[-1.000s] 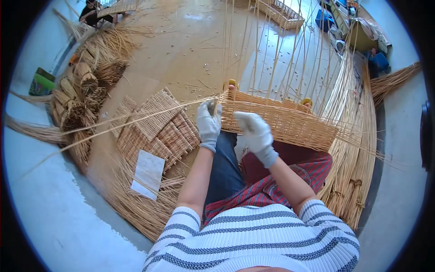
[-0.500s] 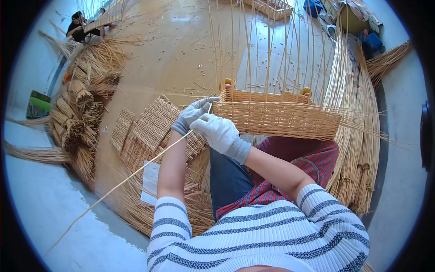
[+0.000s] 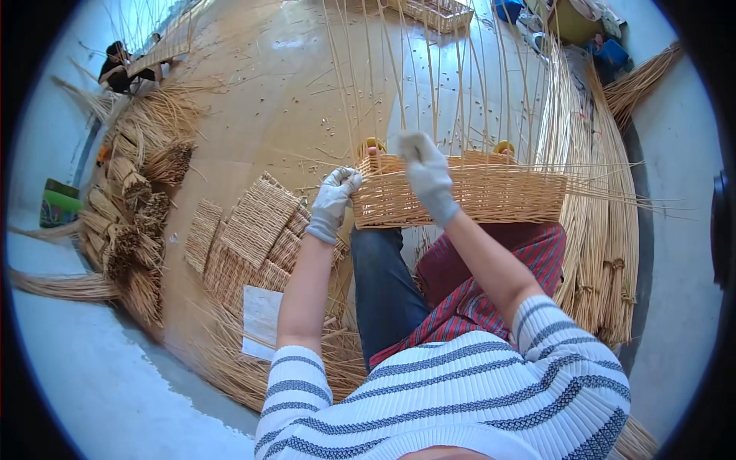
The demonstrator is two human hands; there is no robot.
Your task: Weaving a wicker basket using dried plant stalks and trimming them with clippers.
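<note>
A half-woven wicker basket (image 3: 491, 195) lies across my lap. Tall upright stakes (image 3: 435, 84) rise from its far side, and loose rod ends (image 3: 613, 192) stick out past its right end. Both hands wear pale grey-white work gloves. At the basket's left corner my left hand (image 3: 336, 201) is closed, fingertips pinching the woven edge; whether a rod is in them too is hidden. My right hand (image 3: 426, 175) is raised over the near wall, left of its middle. Motion smears its fingers, and I cannot make out anything in them.
Woven wicker panels (image 3: 261, 218) are piled on the floor at left, beside a white sheet (image 3: 261, 314). Bundled rods (image 3: 126, 184) line the left wall; long rods (image 3: 602, 253) lie at right. Another basket (image 3: 437, 14) is at the back. A person (image 3: 119, 69) sits far left.
The long rod that trailed to the lower left is no longer there. My right hand has moved up and right from beside my left hand to over the basket wall.
</note>
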